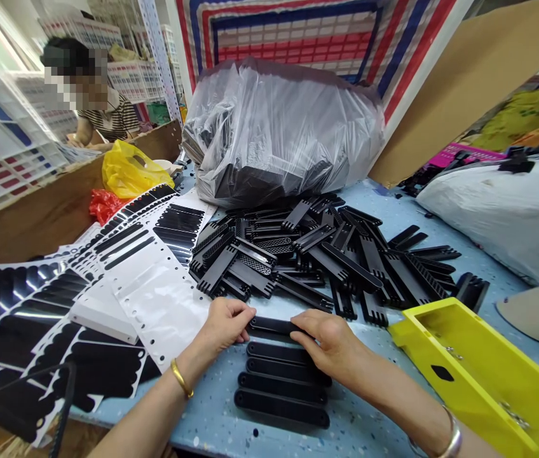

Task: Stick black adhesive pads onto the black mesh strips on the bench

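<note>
Four black bars are lying in a row at 6 o'clock, nearest me; just beyond, at the dial's centre, I'm holding another bar, my left grip pinching its 9 o'clock end, my right grip pinching its 3 o'clock end; it's probably feeling light, stiff, slightly slick, so its ends are suiting me; at 12 o'clock a loose pile is covering the surface.

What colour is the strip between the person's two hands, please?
The strip is black; it shows in the head view, the only one here.
</note>
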`<state>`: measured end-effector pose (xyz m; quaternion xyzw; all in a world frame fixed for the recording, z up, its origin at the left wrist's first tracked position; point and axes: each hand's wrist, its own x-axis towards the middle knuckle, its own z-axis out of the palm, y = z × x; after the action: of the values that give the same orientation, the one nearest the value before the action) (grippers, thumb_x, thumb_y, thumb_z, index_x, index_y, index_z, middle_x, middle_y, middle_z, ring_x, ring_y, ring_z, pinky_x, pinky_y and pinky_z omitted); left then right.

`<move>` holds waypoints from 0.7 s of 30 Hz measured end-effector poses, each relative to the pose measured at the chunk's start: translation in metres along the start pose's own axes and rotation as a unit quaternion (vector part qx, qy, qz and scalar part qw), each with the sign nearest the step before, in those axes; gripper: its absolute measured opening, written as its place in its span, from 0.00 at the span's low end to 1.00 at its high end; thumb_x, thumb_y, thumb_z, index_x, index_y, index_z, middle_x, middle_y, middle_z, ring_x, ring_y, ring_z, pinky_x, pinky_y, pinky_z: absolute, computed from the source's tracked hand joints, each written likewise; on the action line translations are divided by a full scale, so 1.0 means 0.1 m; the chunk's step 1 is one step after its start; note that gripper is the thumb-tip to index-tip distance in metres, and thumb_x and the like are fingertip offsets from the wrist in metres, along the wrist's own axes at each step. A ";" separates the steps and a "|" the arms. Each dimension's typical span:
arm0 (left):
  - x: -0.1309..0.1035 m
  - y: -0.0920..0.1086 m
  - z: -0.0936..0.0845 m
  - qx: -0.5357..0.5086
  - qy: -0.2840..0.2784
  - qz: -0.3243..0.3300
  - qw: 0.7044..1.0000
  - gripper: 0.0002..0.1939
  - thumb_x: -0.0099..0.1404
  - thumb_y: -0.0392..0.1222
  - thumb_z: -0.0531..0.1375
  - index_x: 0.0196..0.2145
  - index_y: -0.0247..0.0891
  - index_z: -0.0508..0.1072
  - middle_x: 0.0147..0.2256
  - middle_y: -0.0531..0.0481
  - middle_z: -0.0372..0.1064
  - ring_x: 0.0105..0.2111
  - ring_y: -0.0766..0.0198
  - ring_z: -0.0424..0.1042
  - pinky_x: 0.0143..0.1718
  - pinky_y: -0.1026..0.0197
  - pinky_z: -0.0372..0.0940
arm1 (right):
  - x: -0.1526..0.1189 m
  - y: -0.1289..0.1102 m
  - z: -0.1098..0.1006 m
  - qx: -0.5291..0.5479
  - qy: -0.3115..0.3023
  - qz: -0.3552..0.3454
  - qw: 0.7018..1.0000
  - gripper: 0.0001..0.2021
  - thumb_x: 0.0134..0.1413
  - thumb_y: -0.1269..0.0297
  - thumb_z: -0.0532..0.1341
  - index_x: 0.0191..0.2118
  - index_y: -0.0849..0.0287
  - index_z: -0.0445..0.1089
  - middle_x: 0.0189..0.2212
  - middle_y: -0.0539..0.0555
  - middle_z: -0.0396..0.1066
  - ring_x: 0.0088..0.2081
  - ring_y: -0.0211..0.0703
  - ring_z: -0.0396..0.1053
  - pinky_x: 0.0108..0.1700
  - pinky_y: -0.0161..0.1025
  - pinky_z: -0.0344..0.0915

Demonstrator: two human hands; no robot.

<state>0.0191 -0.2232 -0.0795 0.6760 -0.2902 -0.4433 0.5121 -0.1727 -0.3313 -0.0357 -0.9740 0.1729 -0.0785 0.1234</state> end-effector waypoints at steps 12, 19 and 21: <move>-0.05 -0.10 -0.01 0.102 -0.007 0.143 0.984 0.14 0.59 0.47 0.57 0.22 0.36 0.74 0.16 0.54 0.64 0.17 0.67 0.68 0.20 0.67 0.60 | -0.03 0.03 0.03 0.009 0.000 0.013 1.000 0.08 0.59 0.72 0.57 0.35 0.59 0.74 0.33 0.56 0.74 0.35 0.45 0.72 0.38 0.38 0.68; -0.01 -0.07 -0.08 -0.019 -0.038 0.065 0.997 0.22 0.59 0.56 0.57 0.33 0.32 0.74 0.20 0.54 0.66 0.17 0.68 0.69 0.15 0.70 0.59 | -0.02 0.02 0.03 0.008 -0.002 0.014 1.000 0.08 0.59 0.73 0.57 0.34 0.59 0.75 0.33 0.56 0.74 0.35 0.46 0.72 0.38 0.38 0.68; 0.01 -0.07 -0.09 -0.032 -0.049 0.064 0.996 0.22 0.58 0.57 0.58 0.34 0.32 0.74 0.19 0.54 0.66 0.16 0.69 0.69 0.15 0.71 0.58 | -0.02 0.02 0.04 0.010 0.006 0.011 1.000 0.08 0.58 0.73 0.58 0.34 0.59 0.75 0.33 0.56 0.74 0.35 0.46 0.72 0.39 0.38 0.68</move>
<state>0.0270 -0.2176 -0.0858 0.6168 -0.3430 -0.4515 0.5460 -0.1742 -0.3313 -0.0400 -0.9702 0.1837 -0.0849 0.1331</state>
